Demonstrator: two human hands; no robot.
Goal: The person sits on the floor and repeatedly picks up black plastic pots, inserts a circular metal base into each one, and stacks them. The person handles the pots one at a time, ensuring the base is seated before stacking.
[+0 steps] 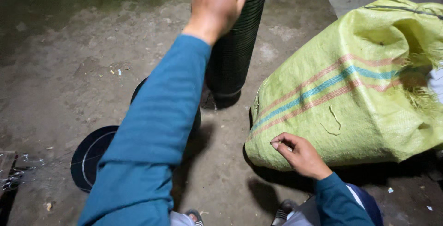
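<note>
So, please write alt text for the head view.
The left hand rests on a tall dark mesh roll standing on bare ground, while the right hand touches a yellow-green woven sack. Dark round discs lie at left.

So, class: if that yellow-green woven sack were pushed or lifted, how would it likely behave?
The woven sack bulges full and slumps on the concrete floor, so it is probably heavy and unlikely to roll. Its creased cloth suggests it would sag when lifted. The right hand touches its lower edge.
</note>
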